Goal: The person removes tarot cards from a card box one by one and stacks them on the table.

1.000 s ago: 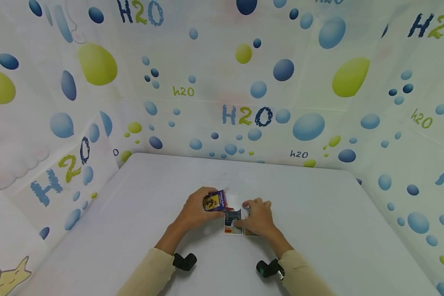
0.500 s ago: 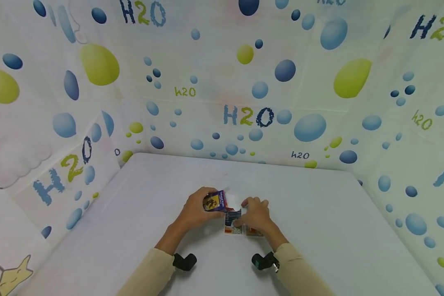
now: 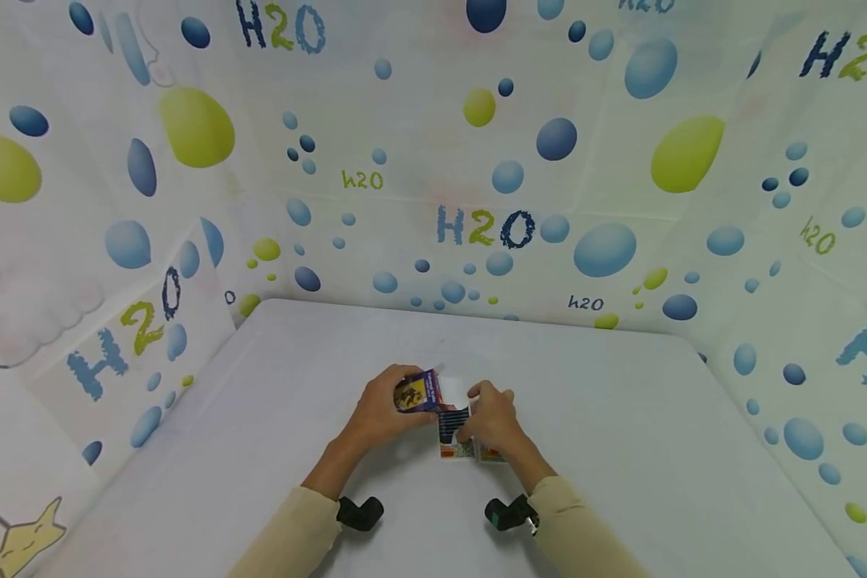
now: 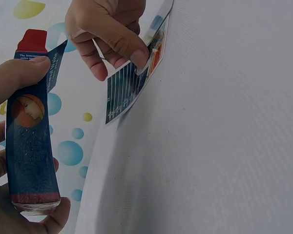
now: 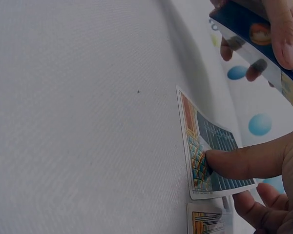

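My left hand [image 3: 376, 413] grips a small blue card box [image 3: 417, 392] off the table, with a yellow picture on its front. In the left wrist view the box's end is red, a flap sticks out at its side, and clear wrap shows at its other end. To the right, my right hand [image 3: 497, 417] pinches an illustrated card [image 5: 198, 156] between thumb and fingers; its striped dark part bends up. A second card [image 5: 205, 219] lies beside it on the table, partly hidden by the right hand in the head view.
Both hands work over the white table [image 3: 318, 353], near its middle. A white wall sheet [image 3: 405, 104] with blue and green bubbles and H2O lettering rises behind the table and along both sides. Black cameras [image 3: 361, 512] are strapped to both wrists.
My right hand has shifted a little to the left, its thumb still on the card. The left hand and the card box have hardly moved.
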### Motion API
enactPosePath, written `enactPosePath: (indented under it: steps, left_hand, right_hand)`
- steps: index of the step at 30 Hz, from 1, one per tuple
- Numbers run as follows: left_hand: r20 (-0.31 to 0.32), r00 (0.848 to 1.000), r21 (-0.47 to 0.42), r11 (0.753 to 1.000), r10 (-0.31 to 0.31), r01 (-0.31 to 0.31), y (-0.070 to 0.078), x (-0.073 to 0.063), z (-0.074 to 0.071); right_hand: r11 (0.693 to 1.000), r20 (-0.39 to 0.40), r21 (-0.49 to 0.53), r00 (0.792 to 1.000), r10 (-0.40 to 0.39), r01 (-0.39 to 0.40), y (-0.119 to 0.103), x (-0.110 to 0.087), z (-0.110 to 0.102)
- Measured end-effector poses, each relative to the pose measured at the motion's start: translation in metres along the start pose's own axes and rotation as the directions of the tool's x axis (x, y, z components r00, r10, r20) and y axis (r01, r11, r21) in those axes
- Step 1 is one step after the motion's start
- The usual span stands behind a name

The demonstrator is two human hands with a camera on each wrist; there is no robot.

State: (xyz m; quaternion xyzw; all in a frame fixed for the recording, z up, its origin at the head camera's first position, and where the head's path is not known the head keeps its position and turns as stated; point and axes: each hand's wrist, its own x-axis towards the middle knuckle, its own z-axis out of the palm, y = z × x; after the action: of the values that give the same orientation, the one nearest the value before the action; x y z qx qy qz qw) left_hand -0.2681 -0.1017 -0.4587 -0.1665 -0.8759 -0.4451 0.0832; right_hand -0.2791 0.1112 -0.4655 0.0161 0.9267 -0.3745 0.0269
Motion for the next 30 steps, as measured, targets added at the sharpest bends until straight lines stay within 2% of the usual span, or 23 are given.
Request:
enactPosePath:
  steps: [3, 17, 21, 25, 30]
  left_hand:
    - [-0.002, 1.000, -0.004, 1.000, 0.006, -0.006, -0.001, 0.000, 0.000]
    - [-0.002, 1.000, 0.004, 1.000, 0.008, -0.008, -0.001, -0.001, 0.000]
    - [-0.001, 1.000, 0.000, 1.000, 0.007, -0.007, 0.000, -0.001, -0.001]
    - [0.000, 1.000, 0.012, 1.000, 0.008, -0.008, 0.000, -0.001, 0.000]
    - [0.010, 1.000, 0.024, 1.000, 0.017, -0.017, 0.003, -0.003, 0.002]
  right_hand:
    - [1.000, 0.002, 0.022, 1.000, -0.003, 0.003, 0.000, -0.001, 0.000]
    - [0.985, 0.005, 0.134, 0.994, -0.112, 0.111, 0.007, -0.009, -0.012]
    - [0.981, -0.010, 0.158, 0.994, -0.109, 0.109, 0.009, -0.009, -0.017]
    - [0.979, -0.020, 0.187, 0.997, -0.073, 0.076, 0.013, -0.011, -0.023]
    - [0.983, -0.059, 0.173, 0.997, -0.053, 0.062, 0.023, -0.016, -0.026]
